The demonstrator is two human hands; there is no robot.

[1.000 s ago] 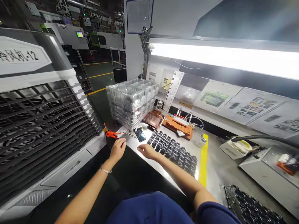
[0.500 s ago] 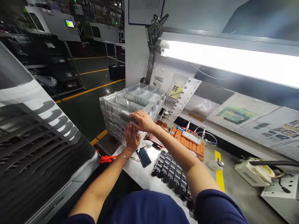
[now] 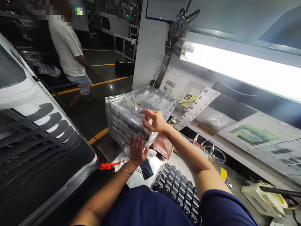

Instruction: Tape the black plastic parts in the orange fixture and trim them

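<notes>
In the head view, set the left hand point(image 3: 137, 152) with fingers apart and pointing upward against the near side of a tall stack of clear plastic compartment trays point(image 3: 124, 121), not wrapped around any edge. Bend the right hand point(image 3: 152, 121) at the stack's near top edge, with a gap between forefinger and thumb; cannot tell whether pinching the transparent plastic. Find the stack at the far left end of the pale, shiny tabletop point(image 3: 134, 182). See, just right of it, reddish-brown translucent plastic bags point(image 3: 162, 147); nearer, a dark rectangular phone point(image 3: 147, 169) and rows of glossy black ribbed parts point(image 3: 178, 188). Note an orange-red tool point(image 3: 107, 165) left of the left hand, and, well beyond, a person in a white shirt point(image 3: 67, 50).
</notes>
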